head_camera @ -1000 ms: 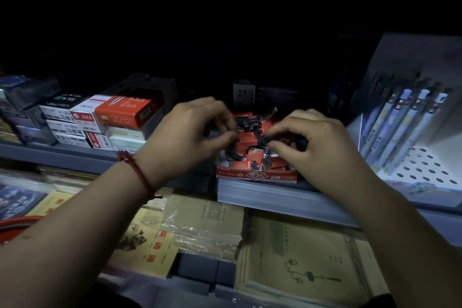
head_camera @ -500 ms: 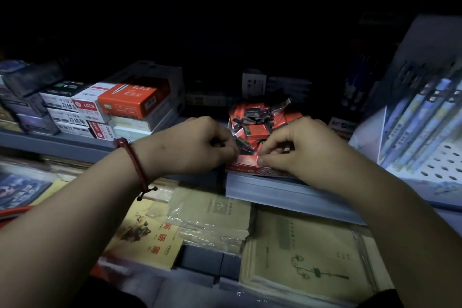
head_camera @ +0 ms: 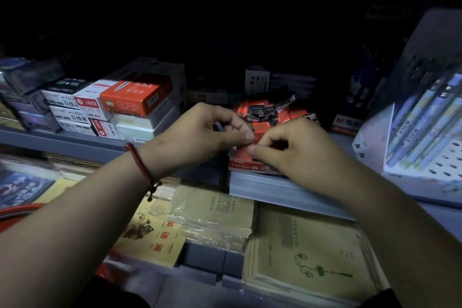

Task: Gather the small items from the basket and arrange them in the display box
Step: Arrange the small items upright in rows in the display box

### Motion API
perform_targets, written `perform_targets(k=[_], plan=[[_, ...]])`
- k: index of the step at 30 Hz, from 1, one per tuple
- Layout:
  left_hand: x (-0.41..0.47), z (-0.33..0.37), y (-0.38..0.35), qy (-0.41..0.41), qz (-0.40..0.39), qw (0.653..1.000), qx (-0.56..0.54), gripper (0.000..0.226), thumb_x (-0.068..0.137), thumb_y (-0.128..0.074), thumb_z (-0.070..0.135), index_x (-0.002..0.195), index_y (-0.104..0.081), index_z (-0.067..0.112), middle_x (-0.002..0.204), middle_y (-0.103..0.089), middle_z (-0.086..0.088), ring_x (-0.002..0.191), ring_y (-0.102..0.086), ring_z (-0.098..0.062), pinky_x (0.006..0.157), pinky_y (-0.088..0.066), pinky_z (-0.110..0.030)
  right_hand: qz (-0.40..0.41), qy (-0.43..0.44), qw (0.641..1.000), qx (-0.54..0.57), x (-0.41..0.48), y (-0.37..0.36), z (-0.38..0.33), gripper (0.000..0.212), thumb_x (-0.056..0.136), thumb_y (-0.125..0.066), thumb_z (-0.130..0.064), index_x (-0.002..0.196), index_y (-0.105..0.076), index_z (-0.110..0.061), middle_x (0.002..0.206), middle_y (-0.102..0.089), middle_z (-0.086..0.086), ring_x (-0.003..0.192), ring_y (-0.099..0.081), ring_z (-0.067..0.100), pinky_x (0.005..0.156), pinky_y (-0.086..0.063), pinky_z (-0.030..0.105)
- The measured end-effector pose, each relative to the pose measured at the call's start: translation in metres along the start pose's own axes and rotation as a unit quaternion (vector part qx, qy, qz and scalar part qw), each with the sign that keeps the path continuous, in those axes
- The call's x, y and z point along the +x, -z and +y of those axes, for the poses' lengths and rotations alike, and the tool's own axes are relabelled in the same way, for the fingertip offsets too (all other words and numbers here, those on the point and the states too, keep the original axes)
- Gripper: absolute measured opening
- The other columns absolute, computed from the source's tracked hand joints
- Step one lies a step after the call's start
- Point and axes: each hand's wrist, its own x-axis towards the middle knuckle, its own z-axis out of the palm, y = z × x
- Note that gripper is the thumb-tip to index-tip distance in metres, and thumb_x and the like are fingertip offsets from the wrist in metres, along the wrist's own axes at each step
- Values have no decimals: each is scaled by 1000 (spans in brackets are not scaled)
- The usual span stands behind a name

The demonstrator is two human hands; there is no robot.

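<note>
— Where does the display box (head_camera: 241, 166) sit?

— On the upper shelf (head_camera: 275, 189), a grey board with a ridged lip, right at its front edge. It is low, red printed cardboard with white marks on its front wall.

— And the small items (head_camera: 265, 112)?

— Heaped inside it: little glossy red packets with dark blocky parts, lying at all angles and rising above the walls.

— What are the hands doing?

— Both meet over the box's front wall. The left hand (head_camera: 200, 137) has its fingers curled and its thumb pressed to its forefinger. The right hand (head_camera: 295, 152) is curled the same way. Each pinches one end of a single red packet (head_camera: 255, 143) held between them, just above the wall.

— Anything on the wrists?

— A red braided cord bracelet (head_camera: 140, 165) with a dangling knot, on the left one.

— What lies around?

— Toward the shelf's left end, stacked oblong cartons (head_camera: 132, 97), orange and white, sharp-cornered. Toward its right end, a white perforated stand (head_camera: 447, 165) holds slim pale-blue pens (head_camera: 422, 120) leaning in a row. On the lower shelf, flat tan notebooks (head_camera: 305, 252) lie in crinkled clear wrap.
</note>
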Motion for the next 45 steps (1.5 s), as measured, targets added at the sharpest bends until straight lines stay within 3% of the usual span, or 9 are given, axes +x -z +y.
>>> perform_targets(k=[4, 8, 12, 15, 26, 30, 34, 41, 45], plan=[[1, -2, 3, -31, -2, 997, 72, 9, 86, -76, 25, 92, -79, 20, 90, -69, 5, 67, -63, 1, 62, -45, -10, 13, -2, 1000, -11, 0, -4, 1, 20, 87, -74, -39, 75, -69, -24, 67, -66, 0, 48, -47, 2, 48, -39, 22], [-3, -2, 11, -31, -43, 993, 102, 16, 82, -81, 28, 98, -76, 26, 87, -74, 5, 49, -50, -1, 50, -38, -11, 17, -6, 1000, -22, 1, 0, 5, 9, 86, -75, -24, 79, -72, -27, 70, -69, -6, 51, -54, -1, 49, -41, 13], [-1, -5, 11, -16, -23, 996, 84, 15, 84, -80, 26, 97, -74, 26, 86, -75, 4, 56, -59, 1, 54, -42, -12, 45, -48, 998, -4, 5, 2, 4, 19, 73, -88, -31, 75, -71, -24, 67, -69, -4, 55, -62, 6, 59, -58, 33], [-1, -5, 14, -15, -24, 995, 91, 9, 86, -78, 24, 95, -74, 25, 86, -76, 6, 73, -69, -4, 63, -48, -13, 58, -55, 996, -38, 9, -3, 0, 25, 69, -91, -33, 72, -70, -21, 62, -67, -4, 60, -65, 13, 66, -60, 40], [3, -4, 20, -90, -25, 954, 284, 8, 89, -74, 28, 94, -81, 27, 94, -63, 12, 79, -56, 8, 67, -34, -5, 124, -37, 990, -63, 11, -12, 5, 25, 82, -81, -28, 65, -66, -18, 55, -59, -7, 52, -56, 9, 60, -55, 31], [4, -4, 15, -86, -61, 929, 354, 24, 95, -58, 39, 89, -78, 28, 93, -53, 12, 83, -52, 5, 76, -49, -31, 134, -37, 988, -74, 11, -14, 7, 25, 84, -79, -28, 65, -66, -17, 56, -61, -6, 54, -60, 10, 59, -56, 32], [3, -8, 13, -74, -54, 932, 351, 44, 93, -46, 56, 84, -76, 25, 93, -53, 10, 86, -55, 1, 78, -52, -36, 144, -31, 986, -77, 12, -15, 8, 25, 83, -80, -28, 64, -65, -18, 55, -61, -6, 56, -60, 10, 62, -58, 34], [-5, -5, 19, -73, -58, 943, 320, 49, 83, -41, 73, 90, -75, 40, 94, -55, 15, 87, -57, 1, 75, -53, -36, 113, -19, 992, -57, 11, -10, 12, 22, 85, -78, -23, 66, -68, -21, 54, -59, -9, 51, -56, 4, 62, -56, 31], [-10, -1, 20, -72, -110, 941, 312, 46, 82, -35, 79, 117, -60, 62, 97, -52, 20, 94, -55, 6, 80, -50, -27, 90, -3, 995, -46, 3, 1, 14, 13, 84, -77, -19, 73, -74, -25, 60, -61, -8, 54, -54, 3, 56, -45, 17]])
